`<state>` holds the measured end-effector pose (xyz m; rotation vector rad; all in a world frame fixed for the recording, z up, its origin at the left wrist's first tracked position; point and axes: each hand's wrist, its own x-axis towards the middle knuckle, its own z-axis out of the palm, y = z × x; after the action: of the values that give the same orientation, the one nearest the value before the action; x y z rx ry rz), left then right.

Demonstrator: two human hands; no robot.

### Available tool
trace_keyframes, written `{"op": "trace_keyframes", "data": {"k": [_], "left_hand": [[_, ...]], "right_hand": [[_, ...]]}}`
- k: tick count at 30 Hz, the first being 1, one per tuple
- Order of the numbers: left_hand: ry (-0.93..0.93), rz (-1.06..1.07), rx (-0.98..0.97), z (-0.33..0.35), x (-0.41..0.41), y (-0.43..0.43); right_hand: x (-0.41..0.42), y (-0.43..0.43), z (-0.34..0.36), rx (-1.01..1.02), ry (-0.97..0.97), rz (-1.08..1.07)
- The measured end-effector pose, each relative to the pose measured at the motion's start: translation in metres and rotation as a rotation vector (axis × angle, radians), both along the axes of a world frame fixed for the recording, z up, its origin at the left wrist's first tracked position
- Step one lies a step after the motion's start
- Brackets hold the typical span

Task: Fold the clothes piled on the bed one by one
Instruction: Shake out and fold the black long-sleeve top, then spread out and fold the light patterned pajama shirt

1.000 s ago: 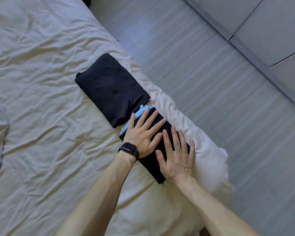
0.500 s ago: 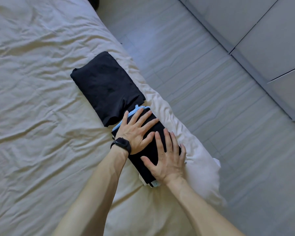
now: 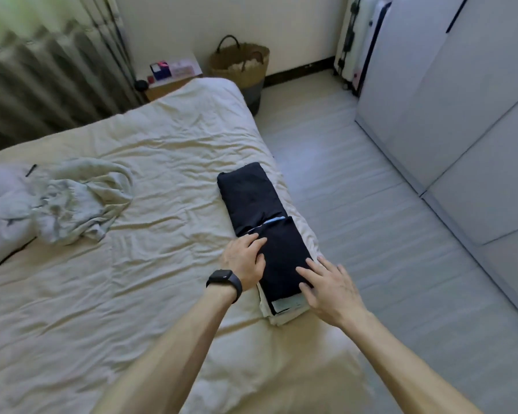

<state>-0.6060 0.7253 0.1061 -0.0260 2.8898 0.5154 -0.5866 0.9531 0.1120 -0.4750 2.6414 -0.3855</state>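
Observation:
A stack of folded clothes [image 3: 283, 264] with a black garment on top lies near the right edge of the bed [image 3: 150, 288]. Behind it sits a second folded black garment [image 3: 248, 198]. My left hand [image 3: 244, 259], with a black watch on the wrist, rests on the stack's left edge with relaxed fingers. My right hand [image 3: 329, 286] touches the stack's right front corner with straight fingers. A crumpled pale grey-green garment [image 3: 78, 201] lies unfolded at the bed's left, next to a white one [image 3: 0, 210].
A woven basket [image 3: 240, 65] stands on the floor past the bed's far corner, beside a small table with boxes [image 3: 171, 74]. Grey wardrobe doors [image 3: 449, 115] line the right side. A curtain [image 3: 42, 70] hangs at the back left.
My head has lifted, so the room and the unfolded clothes come into view. Both hands have slid from the top of the stack out to its sides.

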Motion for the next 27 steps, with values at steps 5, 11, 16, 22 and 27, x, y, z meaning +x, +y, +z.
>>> {"op": "trace_keyframes", "data": {"k": [5, 11, 16, 22, 27], "left_hand": [[0.056, 0.187, -0.028, 0.065, 0.080, -0.051], [0.086, 0.373, -0.242, 0.150, 0.178, -0.160], [0.167, 0.569, -0.321, 0.206, 0.261, -0.265], [0.180, 0.617, -0.386, 0.226, 0.330, -0.400], [0.183, 0.542, -0.413, 0.229, 0.353, -0.504]], "right_hand": [[0.023, -0.047, 0.082, -0.177, 0.173, 0.125], [0.051, -0.149, 0.180, -0.420, 0.409, 0.317], [0.088, -0.252, 0.238, -0.484, 0.506, 0.477], [0.145, -0.376, 0.254, -0.519, 0.547, 0.485], [0.177, -0.471, 0.247, -0.488, 0.559, 0.433]]}}
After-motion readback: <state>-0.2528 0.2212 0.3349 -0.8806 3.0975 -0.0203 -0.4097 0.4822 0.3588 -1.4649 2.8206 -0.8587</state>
